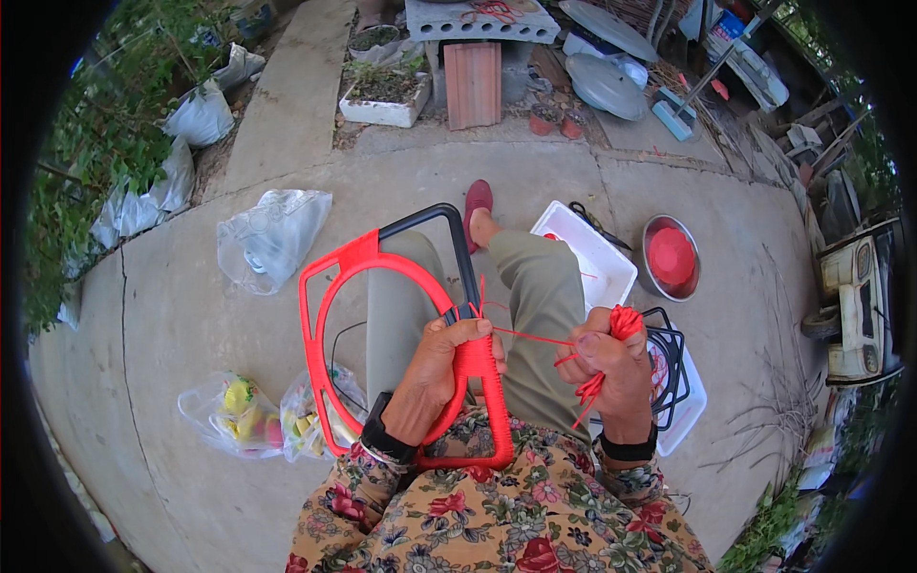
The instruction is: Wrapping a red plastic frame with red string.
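A frame point(355, 252) with a round ring inside a squarish outline rests across my lap. Red cord is wound closely over most of it, while the upper right corner shows bare black. My left hand point(430, 368) is closed around the wrapped right side, its thumb near the edge of the black part. In my right hand point(611, 368), off to the right, is a bundle of red cord point(626, 323), gripped in the fist. One strand runs taut from the frame beside my left thumb to that fist. A short loose end sticks up at the frame.
On the right are a white tub point(611, 263), a metal bowl point(650, 275) holding something red, and black frames point(678, 363) over another white container point(690, 411). Plastic bags point(272, 239) lie on the concrete at left. My trousered legs are under the frame.
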Demonstrator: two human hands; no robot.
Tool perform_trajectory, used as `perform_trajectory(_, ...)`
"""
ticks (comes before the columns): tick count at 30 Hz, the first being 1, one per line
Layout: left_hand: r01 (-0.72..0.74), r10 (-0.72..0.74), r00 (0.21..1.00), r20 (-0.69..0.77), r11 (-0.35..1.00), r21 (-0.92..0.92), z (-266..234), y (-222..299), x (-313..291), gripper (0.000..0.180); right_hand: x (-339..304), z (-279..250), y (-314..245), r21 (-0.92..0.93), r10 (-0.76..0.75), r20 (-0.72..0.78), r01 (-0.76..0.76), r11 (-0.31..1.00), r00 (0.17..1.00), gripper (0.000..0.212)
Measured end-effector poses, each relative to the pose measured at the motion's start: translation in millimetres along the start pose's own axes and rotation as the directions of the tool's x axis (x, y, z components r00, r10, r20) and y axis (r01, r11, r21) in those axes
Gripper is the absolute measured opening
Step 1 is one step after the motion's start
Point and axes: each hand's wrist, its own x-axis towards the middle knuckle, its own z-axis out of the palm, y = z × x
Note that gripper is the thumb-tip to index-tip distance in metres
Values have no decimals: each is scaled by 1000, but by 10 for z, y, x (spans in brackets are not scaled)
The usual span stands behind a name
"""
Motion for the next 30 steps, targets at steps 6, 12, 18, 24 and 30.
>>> perform_trajectory(6, -31, 31, 999, 14, 1000, -3, -29, -26, 55, 13, 52, 9, 46, 11, -15, 31, 15, 1000, 999, 24)
perform_trajectory(12, -72, 75, 995, -63, 997, 41, -98, -91, 116, 19, 180, -258, 40, -186, -26, -88, 10, 983, 996, 21)
perform_trajectory(18, -107, 107, 994, -8, 988, -112, -108, -80, -14, 27, 153, -499, -158, -569, -135, -287, -55, 821, 948, 16)
perform_trajectory(24, -352, 307, 915, -261, 924, -148, -205, -258, -136, 19, 178, -642, -379, -98, -200, -164, 185, 978, 966, 13)
perform_trajectory(30, -365, 332, 911, -245, 925, -106, -271, -298, -134, 10, 154, -684, -669, 227, -495, -215, 536, 813, 842, 18)
